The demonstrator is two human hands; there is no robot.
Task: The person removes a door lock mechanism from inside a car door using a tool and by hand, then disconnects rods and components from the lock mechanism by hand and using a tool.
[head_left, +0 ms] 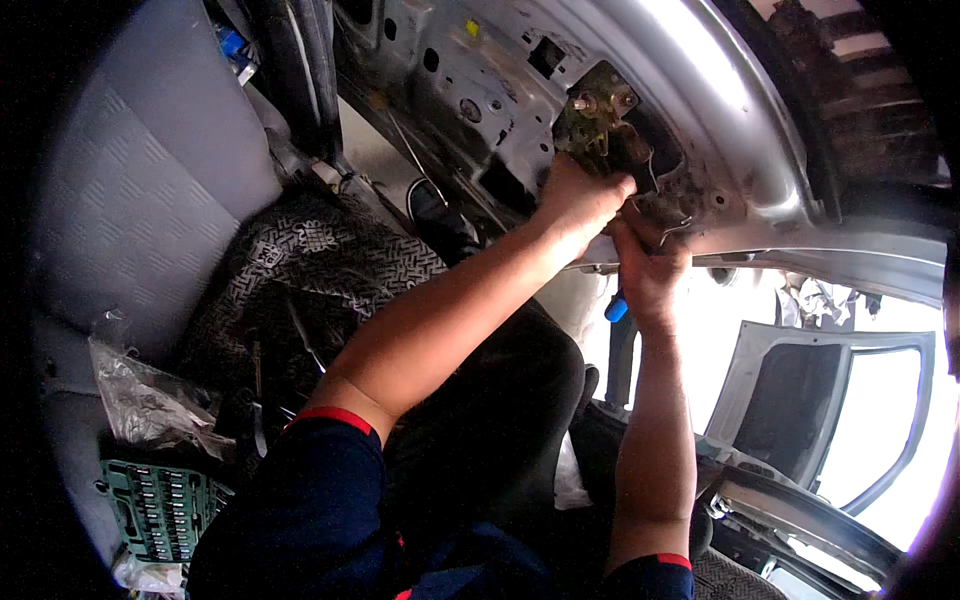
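The person's bare left hand (585, 203) reached up to a brownish metal mechanism with bolts and a dark plate (600, 108), which sat at an opening in a bare, silver-grey metal door panel (470, 75). Its fingers bent in at the mechanism's lower part, the thumb pointing right; whether they gripped anything could not be told. The bare right hand (652, 272) was just below and to the right, its fingers directed upward, their tips partly hidden, so their hold could not be told either. A rounded blue handle (616, 307) showed beside the right wrist.

A black-and-white patterned cloth (330, 245) lay near a grey seat with embossed patches (150, 190). At lower left were a crumpled clear plastic bag (150, 395) and an open green case of sockets (160, 510).
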